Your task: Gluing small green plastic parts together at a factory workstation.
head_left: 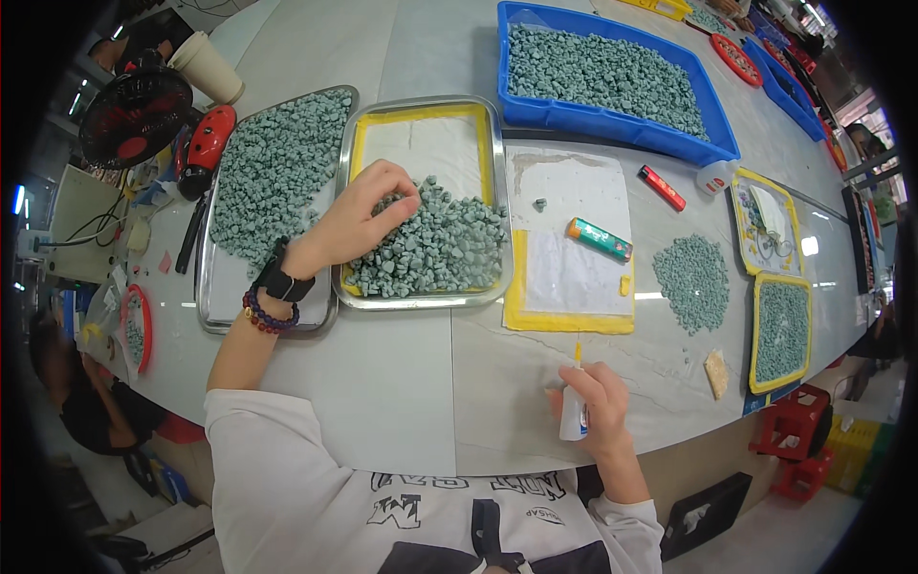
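Observation:
My left hand reaches over a steel tray edged inside with yellow tape. Its bent fingers are drawn together at a heap of grey-green stone chips; whatever lies between the fingertips is hidden. Low in front of me, my right hand is closed around a small white glue bottle, whose thin yellow nozzle points away from me. Just beyond the nozzle lies a white sheet with yellow-taped edges. On it are a teal cylinder with an orange end and one loose stone chip.
Left stands another steel tray of stones, near a ladybird-patterned object and a black fan. A blue bin of stones is at the back. Rightward are a red lighter, a spread of small chips and a yellow-edged tray.

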Demonstrator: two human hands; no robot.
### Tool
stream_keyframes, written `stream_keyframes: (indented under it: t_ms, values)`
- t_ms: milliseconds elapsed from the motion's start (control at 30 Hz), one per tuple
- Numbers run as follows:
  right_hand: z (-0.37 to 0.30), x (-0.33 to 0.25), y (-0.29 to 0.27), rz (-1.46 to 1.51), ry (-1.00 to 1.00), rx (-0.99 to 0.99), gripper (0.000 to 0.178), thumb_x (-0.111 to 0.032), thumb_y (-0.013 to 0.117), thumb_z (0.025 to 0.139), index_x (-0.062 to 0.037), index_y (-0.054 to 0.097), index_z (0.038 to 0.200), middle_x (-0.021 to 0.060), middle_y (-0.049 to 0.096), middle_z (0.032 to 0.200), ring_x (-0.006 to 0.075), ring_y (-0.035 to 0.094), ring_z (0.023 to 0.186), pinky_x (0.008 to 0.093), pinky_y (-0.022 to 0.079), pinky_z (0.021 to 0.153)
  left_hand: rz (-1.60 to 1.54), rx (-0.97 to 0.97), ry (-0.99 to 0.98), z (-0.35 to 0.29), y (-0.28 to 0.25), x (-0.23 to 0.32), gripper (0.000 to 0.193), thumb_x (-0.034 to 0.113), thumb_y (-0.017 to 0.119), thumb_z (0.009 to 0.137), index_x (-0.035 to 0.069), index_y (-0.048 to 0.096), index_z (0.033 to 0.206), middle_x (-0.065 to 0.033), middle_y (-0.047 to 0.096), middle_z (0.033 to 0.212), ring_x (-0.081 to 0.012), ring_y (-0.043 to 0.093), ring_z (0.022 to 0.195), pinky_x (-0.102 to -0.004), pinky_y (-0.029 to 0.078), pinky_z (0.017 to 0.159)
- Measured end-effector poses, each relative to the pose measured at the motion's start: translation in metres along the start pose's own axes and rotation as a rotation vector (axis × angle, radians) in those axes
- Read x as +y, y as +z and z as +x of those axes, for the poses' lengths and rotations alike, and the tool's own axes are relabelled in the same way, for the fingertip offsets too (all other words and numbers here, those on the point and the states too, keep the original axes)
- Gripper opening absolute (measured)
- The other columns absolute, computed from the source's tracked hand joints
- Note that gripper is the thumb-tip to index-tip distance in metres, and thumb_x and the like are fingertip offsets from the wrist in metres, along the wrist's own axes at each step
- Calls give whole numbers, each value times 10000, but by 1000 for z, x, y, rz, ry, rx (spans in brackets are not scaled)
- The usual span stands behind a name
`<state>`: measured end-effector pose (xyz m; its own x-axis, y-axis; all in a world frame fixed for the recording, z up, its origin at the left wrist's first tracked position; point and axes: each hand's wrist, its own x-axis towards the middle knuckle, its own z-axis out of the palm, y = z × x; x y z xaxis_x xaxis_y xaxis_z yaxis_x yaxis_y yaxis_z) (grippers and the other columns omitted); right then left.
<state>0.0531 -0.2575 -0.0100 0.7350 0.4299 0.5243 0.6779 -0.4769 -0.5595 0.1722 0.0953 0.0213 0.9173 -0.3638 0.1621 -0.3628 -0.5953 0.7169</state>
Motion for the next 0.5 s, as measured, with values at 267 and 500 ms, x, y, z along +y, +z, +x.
stream_keyframes:
  t_ms: [267, 500]
  values:
    - [-2, 4, 2, -4, -20, 16, 395, -76, 757, 591, -59, 603, 954, 80, 529, 699, 220, 505, 552, 322, 399, 457, -164, 28, -26, -12, -12, 11, 300, 255, 393, 956, 9, 554, 1013, -89, 552, 1018, -203, 510, 1023, -299, 372, 913]
    - [-1, 4, -1, 11, -33, -45, 424, -46, 726, 667, -48, 535, 1046, 99, 543, 697, 223, 492, 524, 309, 375, 449, -313, 138, -99, -15, -12, -2, 452, 359, 297, 982, 5, 548, 1108, -128, 530, 1174, -239, 464, 1151, -332, 303, 1014]
